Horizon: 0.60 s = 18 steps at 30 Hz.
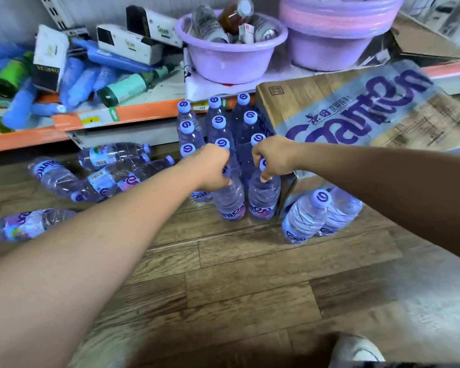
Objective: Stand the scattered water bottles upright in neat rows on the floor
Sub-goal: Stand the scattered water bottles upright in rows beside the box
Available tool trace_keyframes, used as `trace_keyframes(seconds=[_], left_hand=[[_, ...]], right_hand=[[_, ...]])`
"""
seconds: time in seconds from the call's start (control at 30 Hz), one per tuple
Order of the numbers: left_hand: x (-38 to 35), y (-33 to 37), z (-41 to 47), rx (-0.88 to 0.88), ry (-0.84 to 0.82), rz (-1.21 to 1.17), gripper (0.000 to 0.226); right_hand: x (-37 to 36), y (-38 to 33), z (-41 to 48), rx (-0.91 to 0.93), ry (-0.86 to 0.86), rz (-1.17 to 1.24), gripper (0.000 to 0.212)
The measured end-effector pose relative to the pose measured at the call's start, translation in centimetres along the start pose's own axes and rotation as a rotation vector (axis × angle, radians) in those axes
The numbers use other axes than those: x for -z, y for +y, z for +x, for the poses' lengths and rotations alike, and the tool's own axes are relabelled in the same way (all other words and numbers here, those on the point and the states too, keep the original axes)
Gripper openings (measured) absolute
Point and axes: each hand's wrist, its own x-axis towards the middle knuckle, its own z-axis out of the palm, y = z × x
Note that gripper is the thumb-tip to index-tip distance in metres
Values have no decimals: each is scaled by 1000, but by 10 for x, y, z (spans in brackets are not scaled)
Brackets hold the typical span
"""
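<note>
Two upright water bottles at the front of the rows are each gripped at the neck: the left-hand bottle [230, 200] is clasped by the left hand [213, 166], whose fingers are curled over its cap, and the right-hand bottle [263, 199] is pinched just below the cap by the right hand [275, 158]. Both bottles stand on the wooden floor [250, 274], side by side and almost touching. Directly behind them, the standing rows [219, 128] are seen, three bottles across and running back toward the shelf edge (purple caps facing the camera). Just to the right, a cardboard case [356, 110] printed with purple lettering is tilted against the rows, and two more bottles [319, 213] are leaned beside its lower corner. To the left, several bottles [104, 171] are left lying on their sides on the floor, one further bottle [27, 224] lying apart, nearer the left edge. Behind everything, a low shelf [91, 120] with an orange edge is loaded with blue and green containers and boxes, and purple basins [231, 51] are set on it holding cans and a bottle
</note>
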Motion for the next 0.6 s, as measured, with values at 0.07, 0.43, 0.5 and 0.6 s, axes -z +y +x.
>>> trace_keyframes(seconds=[0.07, 0.43, 0.5, 0.6], left_hand=[[-5, 12, 4, 1, 34, -16, 22], [-32, 9, 6, 128, 140, -302, 34], [-36, 9, 7, 145, 185, -349, 35], [-42, 11, 8, 199, 254, -432, 40]], right_hand=[[0, 1, -1, -3, -16, -33, 30], [-10, -9, 5, 15, 21, -239, 29], [-9, -8, 7, 12, 14, -258, 30], [-9, -7, 7, 15, -9, -290, 30]])
